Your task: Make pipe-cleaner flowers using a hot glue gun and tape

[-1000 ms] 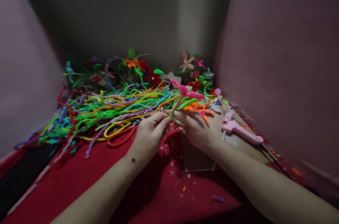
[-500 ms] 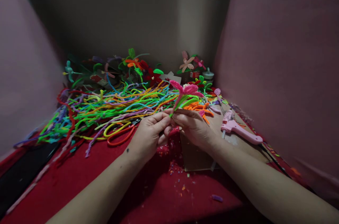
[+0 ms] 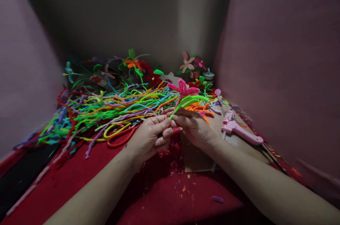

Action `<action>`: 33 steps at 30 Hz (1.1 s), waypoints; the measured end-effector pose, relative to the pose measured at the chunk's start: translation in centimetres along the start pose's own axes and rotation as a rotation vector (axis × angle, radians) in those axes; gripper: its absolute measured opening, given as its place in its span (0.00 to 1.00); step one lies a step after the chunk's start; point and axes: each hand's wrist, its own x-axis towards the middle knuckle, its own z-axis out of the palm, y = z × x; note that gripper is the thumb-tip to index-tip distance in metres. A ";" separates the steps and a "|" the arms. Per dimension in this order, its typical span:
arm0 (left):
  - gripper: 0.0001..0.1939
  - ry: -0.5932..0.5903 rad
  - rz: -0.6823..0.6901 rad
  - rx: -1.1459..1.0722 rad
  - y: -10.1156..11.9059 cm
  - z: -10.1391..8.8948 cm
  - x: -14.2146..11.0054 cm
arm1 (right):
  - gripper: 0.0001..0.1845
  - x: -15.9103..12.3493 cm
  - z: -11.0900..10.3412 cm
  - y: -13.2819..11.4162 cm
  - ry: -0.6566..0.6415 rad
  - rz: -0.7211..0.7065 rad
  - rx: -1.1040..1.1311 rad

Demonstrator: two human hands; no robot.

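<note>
A pink pipe-cleaner flower [image 3: 183, 88] stands upright between my hands, its stem held low down. Bright green pipe-cleaner leaves [image 3: 192, 101] fan out to the right from the base of that stem. My left hand [image 3: 154, 131] is closed, thumb and fingers pinching the stem's lower end. On the other side my right hand [image 3: 195, 127] is closed too, its fingertips at the same spot where the green meets the stem. The exact join is partly hidden by the fingers.
Many coloured pipe cleaners [image 3: 114, 102] lie heaped behind my left hand, with red-handled scissors [image 3: 122, 141] at the front. A pink glue gun [image 3: 240, 131] rests on cardboard [image 3: 196, 157] at right. Finished flowers [image 3: 135, 62] and a lidded jar [image 3: 208, 76] stand at the back.
The pink flower has turned and shifted slightly left, so its petals face differently. The green leaves show more openly to the right. Both hands still pinch the stem.
</note>
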 end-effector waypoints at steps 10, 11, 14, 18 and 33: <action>0.07 0.473 0.631 1.128 -1.7 0.1 0.1 | 0.03 -0.5 0.6 0.2 0.140 -0.018 -0.110; 0.09 0.462 0.620 1.109 -1.7 0.1 0.1 | 0.03 -0.6 0.6 0.1 0.133 -0.028 -0.142; 0.11 0.433 0.484 0.892 -1.4 0.1 0.1 | 0.05 -0.6 0.5 -0.1 0.089 -0.048 -0.189; 0.13 0.346 0.266 0.535 -0.6 0.5 0.2 | 0.06 -0.4 0.5 -0.1 0.055 -0.037 -0.194; 0.11 0.060 0.054 0.232 0.2 0.0 -0.1 | 0.11 -0.6 0.8 -0.3 0.072 0.002 -0.006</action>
